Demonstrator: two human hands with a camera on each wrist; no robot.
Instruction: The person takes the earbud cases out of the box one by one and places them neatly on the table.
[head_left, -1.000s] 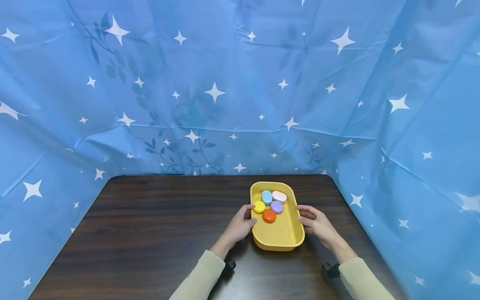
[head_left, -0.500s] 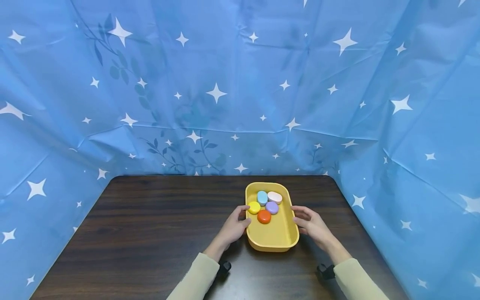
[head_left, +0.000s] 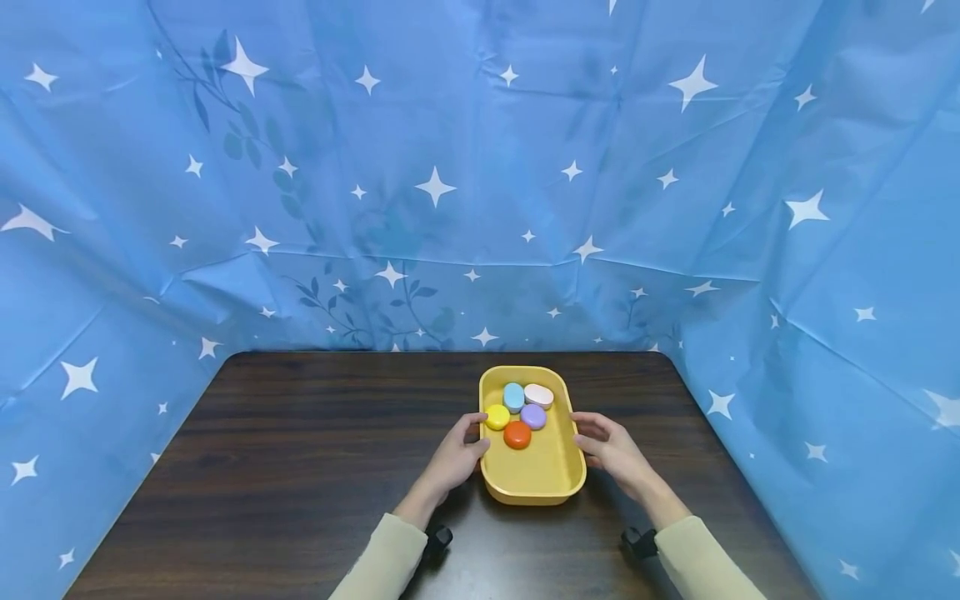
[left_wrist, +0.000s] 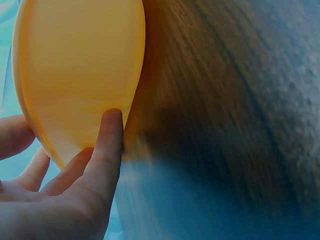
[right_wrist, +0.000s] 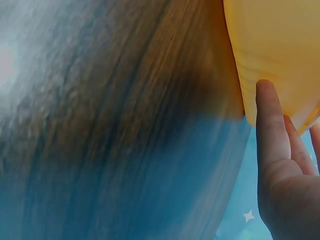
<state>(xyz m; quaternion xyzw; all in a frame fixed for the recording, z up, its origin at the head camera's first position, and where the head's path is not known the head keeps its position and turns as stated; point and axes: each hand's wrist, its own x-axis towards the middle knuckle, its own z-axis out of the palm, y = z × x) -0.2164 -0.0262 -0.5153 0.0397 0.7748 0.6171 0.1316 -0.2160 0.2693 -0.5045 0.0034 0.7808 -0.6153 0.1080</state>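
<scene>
A yellow rectangular tray (head_left: pixel 533 472) with rounded corners stands between my hands. Inside it, near the far end, lie smooth coloured pieces: a light-blue oval piece (head_left: pixel 513 397), a pinkish-white oval piece (head_left: pixel 538 395), a purple round piece (head_left: pixel 533 416), a yellow round piece (head_left: pixel 497 417) and a red round piece (head_left: pixel 517 434). My left hand (head_left: pixel 454 457) touches the tray's left side, fairly straight fingers (left_wrist: pixel 111 132) lying along its outer wall. On the opposite side, my right hand (head_left: pixel 617 457) presses its fingers (right_wrist: pixel 270 115) against the wall. The wrist views hide the tray's contents.
The dark wood table (head_left: pixel 315 450) extends widely to the left of the tray. Behind and around it hangs a blue curtain (head_left: pixel 450 208) with white stars. Black wrist straps (head_left: pixel 640 542) show at the sleeves.
Both hands and the tray between them have shifted left across the table, the pieces travelling inside. The head view has turned very slightly.
</scene>
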